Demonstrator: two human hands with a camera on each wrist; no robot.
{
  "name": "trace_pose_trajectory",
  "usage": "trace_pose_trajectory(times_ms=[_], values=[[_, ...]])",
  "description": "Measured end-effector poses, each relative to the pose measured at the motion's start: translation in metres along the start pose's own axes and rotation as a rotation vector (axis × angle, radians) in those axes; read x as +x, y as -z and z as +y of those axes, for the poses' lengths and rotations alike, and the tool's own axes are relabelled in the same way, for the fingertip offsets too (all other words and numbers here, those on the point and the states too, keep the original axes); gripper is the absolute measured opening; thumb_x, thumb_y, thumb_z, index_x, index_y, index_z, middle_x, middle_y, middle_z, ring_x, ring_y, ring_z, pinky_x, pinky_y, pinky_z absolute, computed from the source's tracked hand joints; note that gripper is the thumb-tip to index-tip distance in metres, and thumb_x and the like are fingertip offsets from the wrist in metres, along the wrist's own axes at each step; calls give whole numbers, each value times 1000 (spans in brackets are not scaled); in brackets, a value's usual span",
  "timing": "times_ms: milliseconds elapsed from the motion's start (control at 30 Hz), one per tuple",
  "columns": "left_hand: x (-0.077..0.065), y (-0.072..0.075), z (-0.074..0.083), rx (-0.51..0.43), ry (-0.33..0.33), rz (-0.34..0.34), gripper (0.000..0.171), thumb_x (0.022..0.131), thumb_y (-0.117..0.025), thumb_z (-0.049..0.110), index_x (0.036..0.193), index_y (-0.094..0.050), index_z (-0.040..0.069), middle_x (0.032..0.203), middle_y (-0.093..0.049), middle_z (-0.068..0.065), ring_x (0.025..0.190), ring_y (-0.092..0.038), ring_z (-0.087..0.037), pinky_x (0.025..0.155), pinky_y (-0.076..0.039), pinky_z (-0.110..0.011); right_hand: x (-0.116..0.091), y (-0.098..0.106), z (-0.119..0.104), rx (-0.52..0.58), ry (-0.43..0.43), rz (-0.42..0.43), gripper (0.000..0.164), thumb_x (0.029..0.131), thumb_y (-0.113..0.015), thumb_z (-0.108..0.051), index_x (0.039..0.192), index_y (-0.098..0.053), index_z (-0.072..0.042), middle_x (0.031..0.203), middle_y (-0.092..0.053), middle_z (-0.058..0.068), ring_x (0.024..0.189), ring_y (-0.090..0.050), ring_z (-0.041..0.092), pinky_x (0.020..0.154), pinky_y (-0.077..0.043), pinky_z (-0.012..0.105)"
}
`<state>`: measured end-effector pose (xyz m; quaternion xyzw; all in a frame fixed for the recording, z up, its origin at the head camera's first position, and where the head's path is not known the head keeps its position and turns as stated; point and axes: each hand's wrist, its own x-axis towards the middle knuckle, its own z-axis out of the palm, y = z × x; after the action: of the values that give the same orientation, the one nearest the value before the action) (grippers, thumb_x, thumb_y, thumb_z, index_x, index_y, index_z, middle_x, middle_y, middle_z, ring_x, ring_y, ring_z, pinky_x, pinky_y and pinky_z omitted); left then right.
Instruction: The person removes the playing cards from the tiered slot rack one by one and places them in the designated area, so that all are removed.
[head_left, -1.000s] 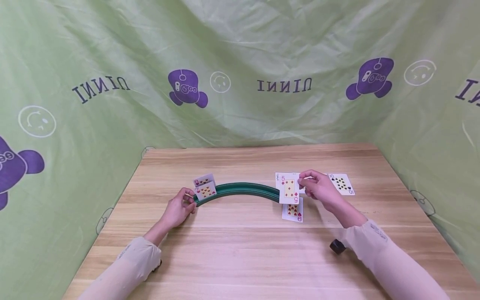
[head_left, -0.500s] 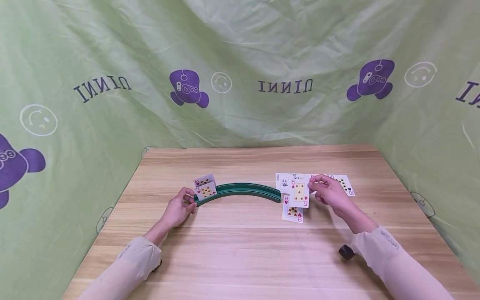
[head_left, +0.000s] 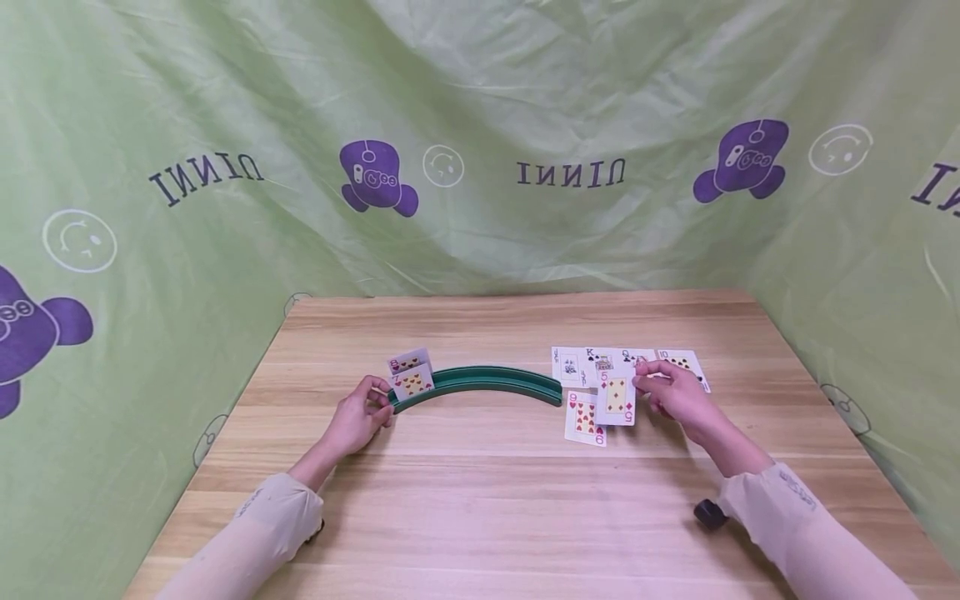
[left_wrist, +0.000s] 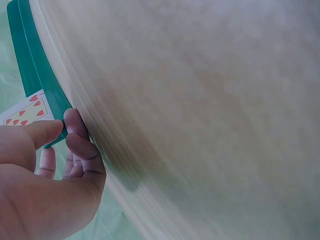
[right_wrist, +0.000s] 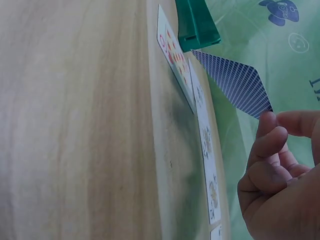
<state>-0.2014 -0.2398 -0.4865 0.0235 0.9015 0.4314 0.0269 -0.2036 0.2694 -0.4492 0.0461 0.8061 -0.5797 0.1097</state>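
Observation:
My left hand (head_left: 358, 419) pinches the left end of a curved green card holder (head_left: 487, 378) between thumb and fingers. Standing in the holder near that end are a seven of hearts (head_left: 413, 382) and, behind it, an eight of hearts (head_left: 408, 361). My right hand (head_left: 684, 402) pinches the upper right edge of a five of diamonds (head_left: 616, 400), held above the table. Its patterned dark back (right_wrist: 237, 82) faces the right wrist camera. The raised card overlaps a nine of hearts (head_left: 580, 423) lying face up by the holder's right end.
Behind the raised card lie a joker (head_left: 567, 368), a king (head_left: 597, 362), a queen partly covered by the right hand, and a ten (head_left: 687, 364), in a row on the wooden table (head_left: 480, 508). A green printed curtain (head_left: 480, 233) encloses the table.
My right hand has carried the five of diamonds rightward and slightly toward me, uncovering the joker, the king and more of the nine. The left hand and holder stay put.

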Motion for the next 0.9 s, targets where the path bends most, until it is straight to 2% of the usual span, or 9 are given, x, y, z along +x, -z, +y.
trace_pose_trajectory(times_ms=[267, 467, 900], values=[[-1, 0, 0, 17, -7, -1, 31, 91, -63, -3, 116, -49, 5, 100, -62, -17, 70, -68, -15, 63, -59, -23, -3, 5, 9, -86, -39, -2, 41, 99, -59, -22, 130, -52, 3, 82, -57, -4, 61, -51, 5, 55, -45, 23], [0, 1, 1, 3, 2, 3, 31, 91, -63, -4, 116, -49, 6, 100, -62, -17, 72, -69, -16, 64, -59, -23, -4, 7, 15, -101, -69, -20, 43, 98, -60, -21, 131, -50, 5, 88, -62, -3, 64, -53, 8, 59, -46, 24], [0, 1, 0, -2, 2, -8, 30, 92, -62, -4, 117, -49, 5, 100, -61, -16, 73, -69, -17, 65, -59, -22, -6, 6, 17, -143, -78, -44, 40, 97, -59, -19, 128, -53, 5, 87, -63, -1, 65, -53, 10, 58, -46, 25]])
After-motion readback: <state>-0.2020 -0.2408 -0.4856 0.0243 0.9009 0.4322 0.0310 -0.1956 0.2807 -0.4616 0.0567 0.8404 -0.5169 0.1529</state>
